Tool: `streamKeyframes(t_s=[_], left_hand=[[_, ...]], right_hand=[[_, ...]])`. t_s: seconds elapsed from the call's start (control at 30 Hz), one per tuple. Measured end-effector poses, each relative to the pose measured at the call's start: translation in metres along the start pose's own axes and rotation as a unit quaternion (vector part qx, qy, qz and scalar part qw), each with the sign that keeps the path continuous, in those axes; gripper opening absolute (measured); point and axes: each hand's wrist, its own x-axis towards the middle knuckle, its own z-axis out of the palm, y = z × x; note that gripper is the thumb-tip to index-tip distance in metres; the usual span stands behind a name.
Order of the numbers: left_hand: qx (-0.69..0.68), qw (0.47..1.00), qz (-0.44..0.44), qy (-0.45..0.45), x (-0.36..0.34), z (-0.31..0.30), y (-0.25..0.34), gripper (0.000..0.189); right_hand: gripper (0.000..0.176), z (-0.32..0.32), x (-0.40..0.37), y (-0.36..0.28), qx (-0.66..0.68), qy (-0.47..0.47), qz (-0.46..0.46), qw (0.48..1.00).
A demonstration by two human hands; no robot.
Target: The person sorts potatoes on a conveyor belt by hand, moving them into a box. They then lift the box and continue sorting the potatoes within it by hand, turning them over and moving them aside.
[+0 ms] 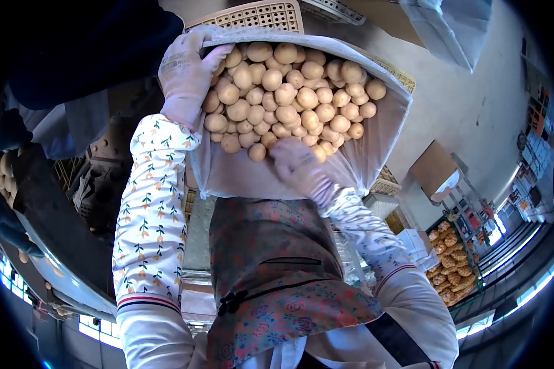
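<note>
Concrete floor point(461, 104) spread under a beige crate point(258, 15), with netted sacks point(452, 264) stacked well off. Against the person's apron point(271, 270) sat a white bag point(240, 175) full of potatoes point(289, 92). The gloved left hand point(184, 74) was clamped on its rim. The right hand point(295, 163) lay among the potatoes at the near edge; I could not tell whether it gripped.

One bag point(240, 175), perhaps fifty potatoes point(286, 95) since the heap hides some, and two gloved hands: left hand point(184, 74), right hand point(295, 163).
</note>
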Motion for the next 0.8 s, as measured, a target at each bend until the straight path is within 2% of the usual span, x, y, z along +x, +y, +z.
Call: streamKeyframes(t_s=[0.03, 0.07, 0.13, 0.33, 0.43, 0.53, 0.6, 0.67, 0.73, 0.8], left_hand=[[-0.017, 1.0, -0.015, -0.008, 0.001, -0.001, 0.003, 0.036], [-0.013, 1.0, -0.013, -0.008, 0.002, -0.001, 0.003, 0.036], [-0.003, 1.0, -0.008, -0.006, 0.002, -0.002, 0.003, 0.035], [-0.009, 1.0, -0.006, -0.01, 0.005, -0.002, 0.003, 0.037], [-0.008, 1.0, -0.013, -0.022, 0.003, -0.003, 0.004, 0.037], [-0.002, 1.0, -0.013, -0.02, 0.005, -0.003, 0.001, 0.036], [-0.004, 1.0, -0.008, -0.017, 0.003, 0.0, 0.001, 0.036], [-0.011, 1.0, 0.0, -0.006, 0.005, 0.0, 0.0, 0.036], [-0.015, 1.0, -0.002, -0.015, 0.005, -0.001, 0.001, 0.035], [-0.011, 1.0, -0.002, -0.013, 0.004, 0.001, -0.002, 0.036]], right_hand=[[0.041, -0.013, 0.002, 0.001, -0.003, 0.043, 0.013, 0.999], [0.046, -0.022, 0.018, 0.009, -0.056, 0.142, 0.003, 0.988], [0.057, -0.05, 0.075, 0.007, -0.155, 0.25, 0.022, 0.956], [0.056, 0.004, 0.075, 0.024, -0.181, 0.244, 0.078, 0.95], [0.046, 0.021, 0.018, 0.018, -0.072, 0.16, 0.058, 0.983], [0.037, -0.009, 0.009, -0.023, -0.193, -0.054, 0.065, 0.978], [0.034, 0.007, 0.016, -0.013, -0.07, 0.056, 0.005, 0.996], [0.038, -0.013, 0.074, -0.036, -0.035, 0.156, -0.021, 0.987], [0.048, -0.018, 0.133, -0.042, -0.102, 0.243, -0.013, 0.965], [0.055, 0.007, 0.144, -0.043, -0.108, 0.21, 0.015, 0.972]])
